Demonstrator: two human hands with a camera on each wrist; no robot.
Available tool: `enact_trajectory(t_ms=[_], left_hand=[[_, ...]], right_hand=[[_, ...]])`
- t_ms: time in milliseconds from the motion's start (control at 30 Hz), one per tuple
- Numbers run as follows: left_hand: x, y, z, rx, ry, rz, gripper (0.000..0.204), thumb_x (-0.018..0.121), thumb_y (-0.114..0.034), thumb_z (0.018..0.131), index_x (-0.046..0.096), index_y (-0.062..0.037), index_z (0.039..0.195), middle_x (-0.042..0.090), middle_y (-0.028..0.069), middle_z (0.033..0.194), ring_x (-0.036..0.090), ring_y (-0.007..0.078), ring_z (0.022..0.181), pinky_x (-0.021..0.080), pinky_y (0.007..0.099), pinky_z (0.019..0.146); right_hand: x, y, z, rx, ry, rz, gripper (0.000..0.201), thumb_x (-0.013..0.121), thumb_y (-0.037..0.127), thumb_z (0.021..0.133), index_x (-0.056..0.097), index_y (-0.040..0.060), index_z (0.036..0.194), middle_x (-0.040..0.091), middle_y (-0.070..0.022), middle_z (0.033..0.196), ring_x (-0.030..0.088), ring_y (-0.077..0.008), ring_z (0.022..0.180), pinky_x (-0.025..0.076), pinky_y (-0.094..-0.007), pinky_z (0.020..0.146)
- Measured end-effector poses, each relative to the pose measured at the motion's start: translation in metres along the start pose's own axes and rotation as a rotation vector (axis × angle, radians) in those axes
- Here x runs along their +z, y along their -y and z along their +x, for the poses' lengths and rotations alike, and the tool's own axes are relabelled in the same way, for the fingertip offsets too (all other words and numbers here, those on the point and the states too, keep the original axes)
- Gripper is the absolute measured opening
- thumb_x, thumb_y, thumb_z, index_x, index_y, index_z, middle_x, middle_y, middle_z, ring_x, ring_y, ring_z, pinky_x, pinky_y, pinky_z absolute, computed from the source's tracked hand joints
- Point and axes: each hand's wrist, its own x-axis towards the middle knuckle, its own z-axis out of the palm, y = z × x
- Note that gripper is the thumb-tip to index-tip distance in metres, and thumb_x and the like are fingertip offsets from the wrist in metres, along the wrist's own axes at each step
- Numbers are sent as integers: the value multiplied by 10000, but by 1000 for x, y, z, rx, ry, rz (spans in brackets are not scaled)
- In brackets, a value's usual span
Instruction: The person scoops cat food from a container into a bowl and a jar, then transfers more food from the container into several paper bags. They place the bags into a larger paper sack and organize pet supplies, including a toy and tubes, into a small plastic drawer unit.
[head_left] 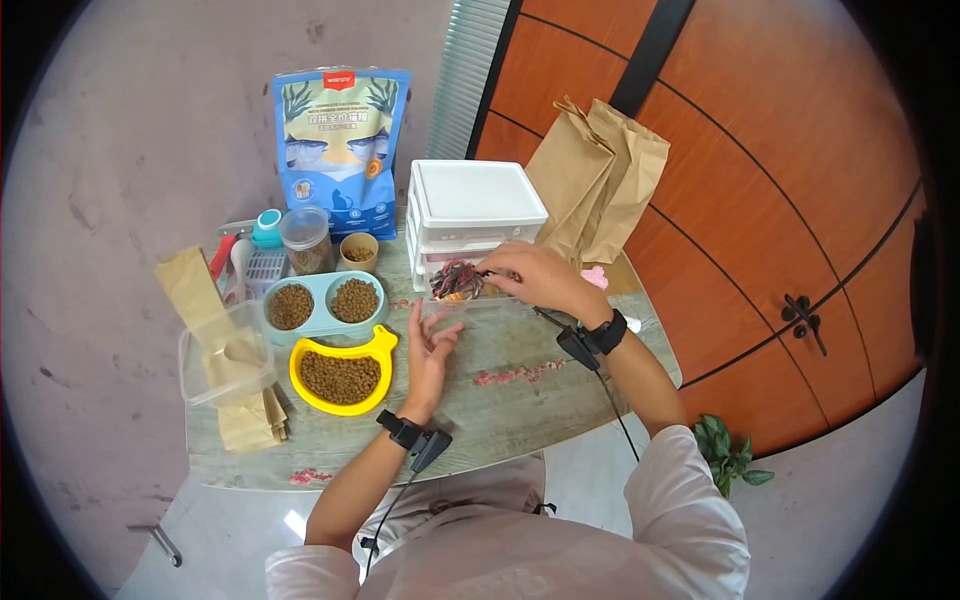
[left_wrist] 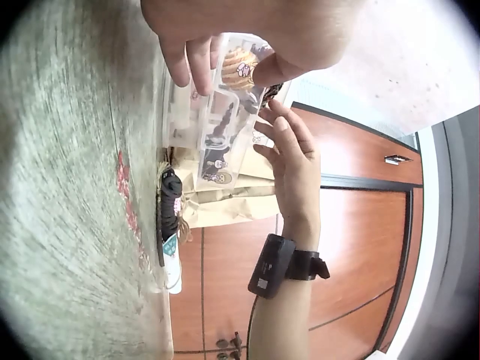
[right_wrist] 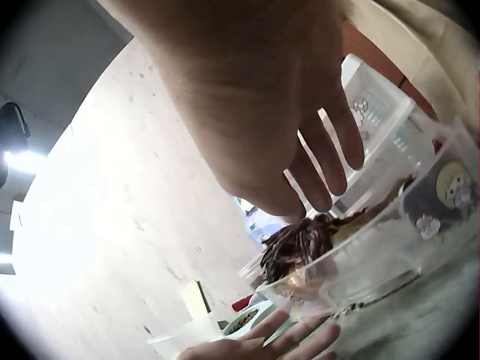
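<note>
A clear drawer [head_left: 462, 305] stands pulled out from a white drawer unit [head_left: 480, 195]. Dark, reddish stranded material [head_left: 455, 277] lies bundled in the drawer, with a tan ribbed item [left_wrist: 238, 66] beside it. My right hand [head_left: 545, 280] reaches over the drawer from the right and pinches the bundle's edge between thumb and fingers; the right wrist view shows its fingertips at the strands [right_wrist: 296, 247]. My left hand [head_left: 430, 360] is just in front of the drawer, palm turned up and fingers spread, holding nothing. In the left wrist view its fingers are beside the drawer front.
Left of the drawers are a yellow bowl [head_left: 340, 380] and a blue double bowl [head_left: 325, 305] of brown kibble, a lidded jar [head_left: 307, 240], a paper cup, a clear tub [head_left: 225, 355] and paper bags. A blue food bag [head_left: 340, 150] stands behind; larger paper bags [head_left: 600, 170] stand right.
</note>
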Motion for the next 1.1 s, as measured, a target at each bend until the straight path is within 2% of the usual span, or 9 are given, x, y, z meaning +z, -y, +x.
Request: enact_trajectory(t_ms=[267, 467, 567, 633, 667, 767, 833, 1000, 1100], left_hand=[[2, -7, -3, 0, 22, 46, 753, 481, -17, 858, 70, -91, 1485, 405, 153, 1307, 543, 277, 1152, 425, 352, 944], [1, -8, -2, -20, 3, -20, 756, 469, 50, 850, 93, -100, 1490, 412, 155, 1302, 556, 255, 1130, 440, 296, 893], [1, -7, -2, -26, 3, 1, 746, 477, 36, 859, 98, -98, 1488, 413, 155, 1305, 558, 254, 1129, 437, 301, 902], [1, -6, -2, -14, 0, -4, 739, 481, 21, 867, 97, -99, 1487, 414, 155, 1306, 560, 253, 1126, 431, 306, 914], [1, -7, -2, -19, 4, -3, 739, 481, 21, 867, 97, -99, 1487, 414, 155, 1306, 560, 253, 1126, 431, 306, 914], [4, -8, -2, -18, 4, 0, 735, 487, 5, 874, 91, -96, 1485, 414, 157, 1311, 560, 255, 1126, 424, 312, 927], [3, -7, -3, -13, -2, 26, 730, 489, -8, 880, 89, -93, 1484, 413, 162, 1318, 560, 260, 1127, 422, 315, 933], [1, -7, -3, -11, 8, 37, 725, 491, -11, 877, 97, -88, 1480, 413, 169, 1323, 559, 268, 1126, 423, 328, 940], [-1, -7, -2, -3, 11, 31, 724, 490, -9, 873, 100, -86, 1479, 417, 172, 1320, 560, 271, 1124, 425, 334, 941]], right_hand=[[40, 10, 1, 114, 14, -29, 376, 503, 229, 927, 533, 75, 1268, 603, -131, 1168, 551, -295, 1083, 423, -421, 890], [11, -6, -19, 0, -105, -163, 273, 530, 204, 914, 622, 45, 1116, 630, -118, 1086, 570, -293, 1030, 435, -415, 865], [-13, -28, -47, 103, -257, 22, 210, 566, 135, 864, 659, 54, 1034, 651, -133, 1017, 607, -314, 938, 468, -394, 804], [-18, -47, -71, 482, -251, 213, 169, 592, 95, 834, 663, 47, 979, 653, -131, 1004, 619, -314, 882, 488, -386, 766], [-11, -61, -86, 488, -253, 213, 169, 592, 95, 834, 663, 47, 979, 653, -131, 1004, 619, -314, 882, 488, -386, 766], [21, -83, -118, 495, -122, 12, 134, 608, 102, 814, 674, 61, 922, 655, -117, 970, 618, -315, 871, 489, -402, 755], [37, -75, -122, 327, -66, -150, 128, 624, 37, 759, 655, 15, 882, 638, -120, 859, 615, -310, 858, 486, -388, 772], [58, -66, -113, 428, -229, -217, 251, 655, 63, 730, 590, 48, 972, 578, -121, 965, 607, -336, 849, 487, -438, 718], [69, -72, -109, 482, -82, -266, 206, 636, 77, 753, 580, 58, 950, 562, -125, 966, 621, -343, 844, 504, -454, 696]])
